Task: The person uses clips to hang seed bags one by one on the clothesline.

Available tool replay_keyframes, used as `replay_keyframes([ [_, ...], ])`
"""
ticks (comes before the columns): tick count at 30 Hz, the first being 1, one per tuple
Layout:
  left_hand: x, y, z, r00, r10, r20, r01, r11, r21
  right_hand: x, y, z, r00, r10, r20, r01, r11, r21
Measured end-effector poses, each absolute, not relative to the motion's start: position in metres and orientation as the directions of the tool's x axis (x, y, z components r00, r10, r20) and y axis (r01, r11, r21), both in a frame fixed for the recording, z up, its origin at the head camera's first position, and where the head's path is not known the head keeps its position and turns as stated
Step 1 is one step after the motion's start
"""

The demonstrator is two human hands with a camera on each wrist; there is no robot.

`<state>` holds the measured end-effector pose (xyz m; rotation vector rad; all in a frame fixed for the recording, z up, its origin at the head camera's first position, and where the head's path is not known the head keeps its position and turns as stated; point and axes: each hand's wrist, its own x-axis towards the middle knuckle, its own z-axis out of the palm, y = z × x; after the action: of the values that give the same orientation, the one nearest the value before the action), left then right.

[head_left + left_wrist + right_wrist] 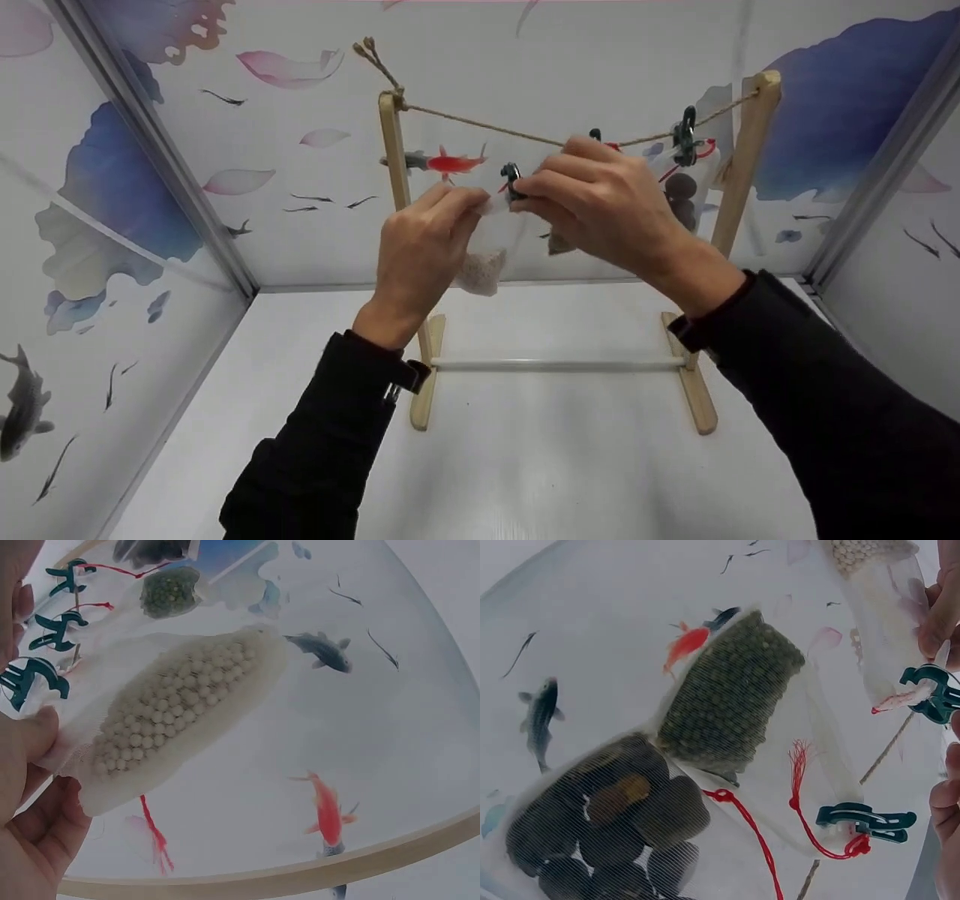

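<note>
In the head view my left hand (420,255) pinches the upper part of a thin white mesh drawstring bag. White round beads (180,701) fill the bag's lower part, seen close in the left wrist view. Just to the right, my right hand (607,202) grips a dark green plastic clip (511,181) between thumb and fingers. The right wrist view shows this clip (934,694) at the bag's gathered neck, beside the rope (885,750). A red drawstring tassel (156,836) hangs below the bag in the left wrist view.
Two wooden posts (739,172) hold up the sagging rope (480,121). Farther right hang a bag of green beans (727,690) and a bag of dark stones (615,817), with green clips (866,821) at the rope. A white crossbar (555,365) joins the stand's feet.
</note>
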<state>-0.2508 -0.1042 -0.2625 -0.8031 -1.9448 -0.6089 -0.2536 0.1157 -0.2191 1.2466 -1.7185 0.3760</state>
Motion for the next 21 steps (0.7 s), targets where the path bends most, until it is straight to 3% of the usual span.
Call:
replay_keyframes([
  [5,-0.258,-0.100,-0.250,-0.413,0.178,0.893,0.730,0.651,0.208,-0.263,0.109,-0.200,-0.111,-0.533,0.839,-0.870,0.460,0.178],
  [11,-0.267,-0.096,-0.239,-0.514,0.043,0.857,0.719,0.567,0.403,-0.274,0.104,-0.180,-0.176,-0.493,0.852,-0.854,0.507,0.116],
  [21,-0.278,-0.092,-0.238,-0.670,-0.080,0.738,0.661,0.386,0.643,-0.282,0.096,-0.164,-0.493,-0.387,0.779,-0.784,0.585,-0.205],
])
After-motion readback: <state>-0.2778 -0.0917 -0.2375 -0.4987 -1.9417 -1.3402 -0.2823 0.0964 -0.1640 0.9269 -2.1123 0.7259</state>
